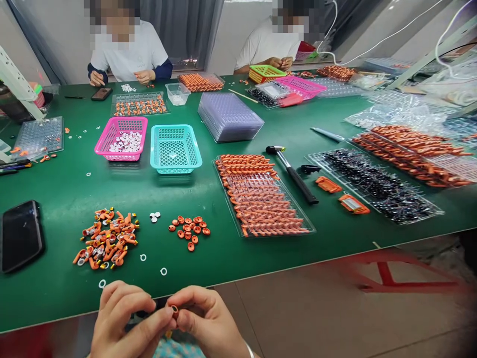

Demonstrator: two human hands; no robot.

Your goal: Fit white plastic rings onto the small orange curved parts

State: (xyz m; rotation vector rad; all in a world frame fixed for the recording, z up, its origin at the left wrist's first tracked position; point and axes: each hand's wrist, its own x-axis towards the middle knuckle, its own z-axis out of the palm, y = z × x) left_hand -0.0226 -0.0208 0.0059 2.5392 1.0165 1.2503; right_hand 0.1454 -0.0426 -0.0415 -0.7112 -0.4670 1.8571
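Note:
Just past the table's near edge, my left hand [124, 323] and my right hand [214, 320] meet with their fingertips around a small round orange cap [175, 312]. Both hands pinch it between thumb and forefinger; whether another part sits inside is too small to tell. On the table ahead lies a pile of orange earbud-like casings [109, 239] with yellow ends. To its right several loose orange caps [189, 229] are scattered, and a few white discs [154, 217] lie between. A white ring [163, 271] rests close to my fingers.
A clear tray of orange casings [261, 199], a hammer [292, 174] and a tray of black wired parts [380, 184] lie to the right. Behind are a pink basket [121, 151] and a turquoise basket [176, 166]. A phone [21, 236] lies left. Two people sit opposite.

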